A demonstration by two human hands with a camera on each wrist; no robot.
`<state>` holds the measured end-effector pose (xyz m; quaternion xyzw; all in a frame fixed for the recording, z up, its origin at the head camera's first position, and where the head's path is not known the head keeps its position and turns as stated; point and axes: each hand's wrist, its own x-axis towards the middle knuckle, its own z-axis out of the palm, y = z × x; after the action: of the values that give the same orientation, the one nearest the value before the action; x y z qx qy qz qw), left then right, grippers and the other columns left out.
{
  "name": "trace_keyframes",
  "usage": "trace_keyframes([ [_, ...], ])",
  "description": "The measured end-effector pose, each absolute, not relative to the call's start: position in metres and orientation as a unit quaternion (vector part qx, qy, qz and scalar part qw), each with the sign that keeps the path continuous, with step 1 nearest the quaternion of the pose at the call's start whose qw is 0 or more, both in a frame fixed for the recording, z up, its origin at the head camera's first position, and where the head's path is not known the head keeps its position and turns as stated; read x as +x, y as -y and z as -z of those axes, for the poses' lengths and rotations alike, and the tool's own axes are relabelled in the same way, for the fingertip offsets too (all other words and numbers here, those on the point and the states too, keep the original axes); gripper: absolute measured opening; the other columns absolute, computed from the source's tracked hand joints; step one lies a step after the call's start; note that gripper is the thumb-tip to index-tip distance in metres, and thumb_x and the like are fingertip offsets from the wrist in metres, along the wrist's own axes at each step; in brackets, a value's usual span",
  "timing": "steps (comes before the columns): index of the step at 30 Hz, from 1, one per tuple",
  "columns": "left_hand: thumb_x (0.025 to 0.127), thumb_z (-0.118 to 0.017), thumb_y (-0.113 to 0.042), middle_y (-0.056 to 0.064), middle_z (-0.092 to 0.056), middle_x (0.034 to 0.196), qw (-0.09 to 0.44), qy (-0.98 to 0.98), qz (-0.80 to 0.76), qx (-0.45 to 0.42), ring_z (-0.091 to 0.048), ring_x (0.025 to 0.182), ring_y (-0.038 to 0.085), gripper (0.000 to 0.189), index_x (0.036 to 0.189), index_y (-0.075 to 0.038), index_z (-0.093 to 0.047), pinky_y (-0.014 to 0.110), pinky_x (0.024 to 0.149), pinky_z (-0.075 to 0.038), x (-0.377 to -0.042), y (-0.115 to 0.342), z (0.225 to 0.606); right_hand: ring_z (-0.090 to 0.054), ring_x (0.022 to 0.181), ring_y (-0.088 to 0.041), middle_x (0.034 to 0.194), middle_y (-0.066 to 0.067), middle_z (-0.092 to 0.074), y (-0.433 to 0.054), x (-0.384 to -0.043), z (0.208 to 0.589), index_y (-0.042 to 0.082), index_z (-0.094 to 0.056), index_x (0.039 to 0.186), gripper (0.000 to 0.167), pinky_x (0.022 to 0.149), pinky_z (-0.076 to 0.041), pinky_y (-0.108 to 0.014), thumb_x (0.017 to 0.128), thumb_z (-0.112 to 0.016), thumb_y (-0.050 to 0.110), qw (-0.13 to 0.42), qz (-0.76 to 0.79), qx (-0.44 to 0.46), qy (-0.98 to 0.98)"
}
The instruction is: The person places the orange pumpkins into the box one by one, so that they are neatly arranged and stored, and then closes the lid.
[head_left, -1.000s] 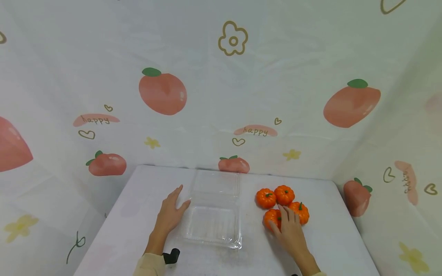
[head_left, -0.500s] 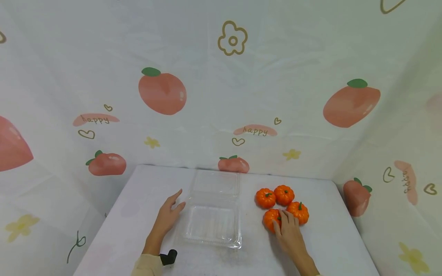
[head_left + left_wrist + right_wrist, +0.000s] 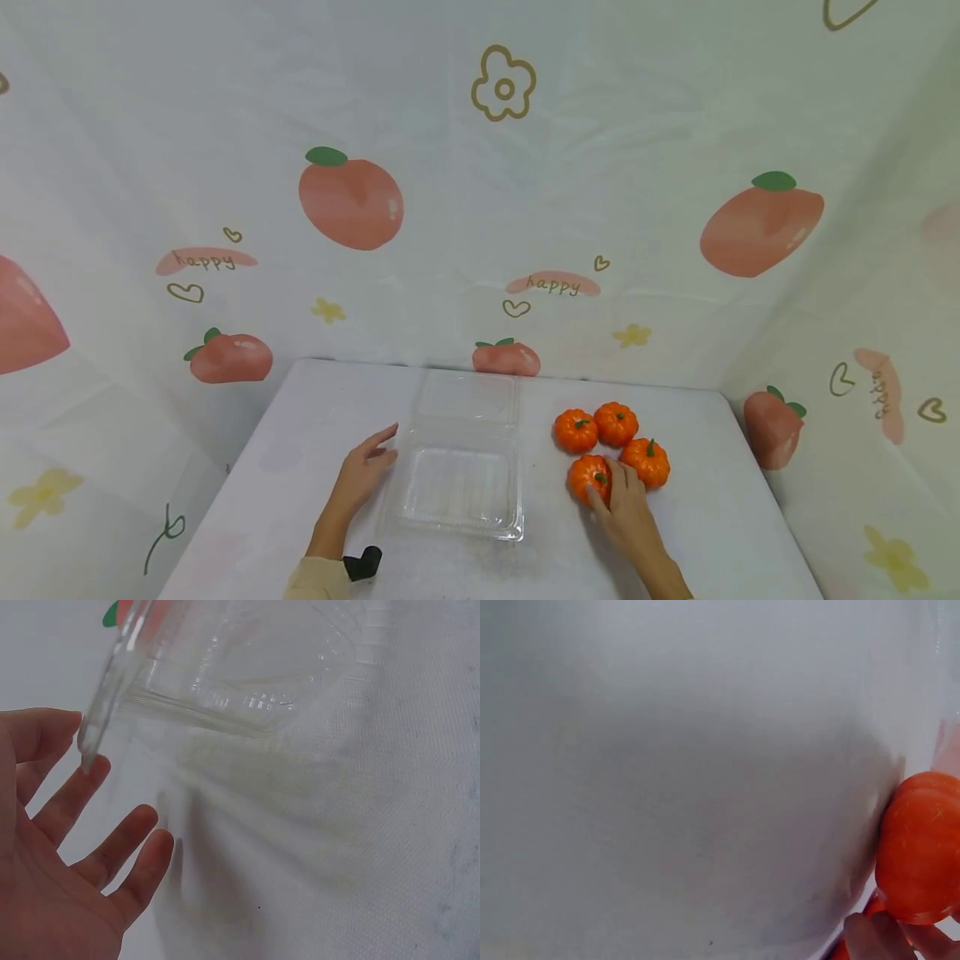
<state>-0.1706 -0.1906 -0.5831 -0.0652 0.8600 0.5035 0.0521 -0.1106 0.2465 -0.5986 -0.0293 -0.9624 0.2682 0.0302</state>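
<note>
A clear plastic clamshell box [image 3: 459, 487] lies opened out in the middle of the table, its lid [image 3: 468, 396] toward the back wall. At its left edge is my left hand [image 3: 356, 479]; in the left wrist view the thumb and index finger pinch the transparent rim [image 3: 112, 694], the other fingers spread. My right hand [image 3: 628, 508] grips the nearest small orange pumpkin [image 3: 587, 477], thumb at its front and fingers over its right side. The right wrist view shows this pumpkin [image 3: 922, 847] at the right edge, with only fingertips visible below it.
Behind the right hand sit three more orange pumpkins: one at back left [image 3: 576, 432], one at back right [image 3: 617, 423] and one at right [image 3: 647, 463]. A printed white cloth [image 3: 442, 208] hangs behind and beside the white table [image 3: 300, 417].
My left hand has drawn back slightly toward me, its thumb and fingers closer together. The right hand's fingers have settled around the front pumpkin, which has shifted a little left.
</note>
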Motion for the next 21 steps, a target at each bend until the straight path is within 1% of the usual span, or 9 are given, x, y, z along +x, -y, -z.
trace_keyframes([
  [4,0.1,-0.062,-0.018,0.006,-0.06,0.149,0.042,-0.858,-0.508,-0.059,-0.062,0.127,0.034,0.045,0.144,-0.021,-0.059,0.054,0.108,-0.05,-0.1702,0.1908,0.5859,-0.045,0.133,-0.047,0.146,-0.03,-0.042,-0.2461,-0.1119,0.5975,-0.001,-0.033,0.153,0.071,0.113,-0.04,-0.067,0.101,-0.06,0.038,-0.006,-0.288,-0.049,0.956],
  [6,0.099,-0.062,-0.017,0.007,-0.061,0.147,0.04,-0.856,-0.512,-0.061,-0.065,0.124,0.033,0.043,0.142,-0.02,-0.062,0.05,0.106,-0.052,-0.1696,0.1908,0.5861,-0.044,0.135,-0.047,0.148,-0.03,-0.041,-0.246,-0.1124,0.5965,-0.001,-0.03,0.154,0.073,0.114,-0.039,-0.067,0.101,-0.06,0.04,-0.022,-0.297,-0.058,0.953],
  [8,0.099,-0.062,-0.018,0.009,-0.063,0.144,0.044,-0.853,-0.515,-0.065,-0.066,0.121,0.031,0.039,0.139,-0.018,-0.065,0.045,0.101,-0.055,-0.1691,0.1907,0.5857,-0.043,0.137,-0.047,0.15,-0.03,-0.04,-0.2461,-0.1129,0.5953,0.0,-0.028,0.156,0.075,0.115,-0.037,-0.067,0.101,-0.059,0.042,-0.035,-0.301,-0.064,0.951],
  [13,0.099,-0.062,-0.014,0.014,-0.068,0.136,0.059,-0.824,-0.557,-0.077,-0.069,0.113,0.024,0.031,0.129,-0.011,-0.071,0.022,0.085,-0.056,-0.1702,0.1899,0.5859,-0.042,0.141,-0.049,0.158,-0.029,-0.038,-0.2475,-0.1129,0.5929,0.001,-0.027,0.158,0.077,0.119,-0.033,-0.067,0.101,-0.058,0.043,-0.05,-0.311,-0.072,0.946],
  [15,0.098,-0.064,-0.014,0.013,-0.07,0.134,0.066,-0.804,-0.585,-0.083,-0.071,0.11,0.021,0.03,0.127,-0.008,-0.072,0.016,0.082,-0.055,-0.1708,0.1901,0.5871,-0.042,0.143,-0.048,0.159,-0.028,-0.038,-0.2481,-0.1126,0.5924,0.0,-0.028,0.157,0.077,0.12,-0.032,-0.066,0.101,-0.058,0.043,-0.049,-0.314,-0.073,0.945],
  [17,0.097,-0.067,-0.015,0.01,-0.071,0.133,0.072,-0.786,-0.607,-0.092,-0.072,0.104,0.017,0.031,0.127,-0.008,-0.073,0.014,0.08,-0.056,-0.1712,0.1904,0.5894,-0.042,0.144,-0.047,0.16,-0.028,-0.038,-0.2485,-0.1122,0.5919,0.0,-0.028,0.157,0.078,0.12,-0.032,-0.066,0.101,-0.059,0.044,-0.048,-0.314,-0.074,0.945],
  [18,0.096,-0.068,-0.016,0.01,-0.071,0.133,0.074,-0.783,-0.611,-0.095,-0.072,0.104,0.016,0.032,0.127,-0.009,-0.072,0.014,0.08,-0.056,-0.1711,0.1907,0.5903,-0.042,0.144,-0.047,0.16,-0.028,-0.038,-0.2487,-0.1123,0.5919,0.0,-0.028,0.157,0.077,0.12,-0.032,-0.065,0.101,-0.059,0.044,-0.046,-0.315,-0.073,0.945],
  [21,0.094,-0.072,-0.02,0.008,-0.071,0.134,0.079,-0.777,-0.616,-0.104,-0.071,0.095,0.008,0.035,0.128,-0.011,-0.072,0.017,0.079,-0.056,-0.1705,0.191,0.5933,-0.042,0.144,-0.046,0.159,-0.028,-0.038,-0.2491,-0.1127,0.5918,0.0,-0.028,0.157,0.077,0.12,-0.032,-0.065,0.101,-0.059,0.044,-0.043,-0.319,-0.072,0.944],
])
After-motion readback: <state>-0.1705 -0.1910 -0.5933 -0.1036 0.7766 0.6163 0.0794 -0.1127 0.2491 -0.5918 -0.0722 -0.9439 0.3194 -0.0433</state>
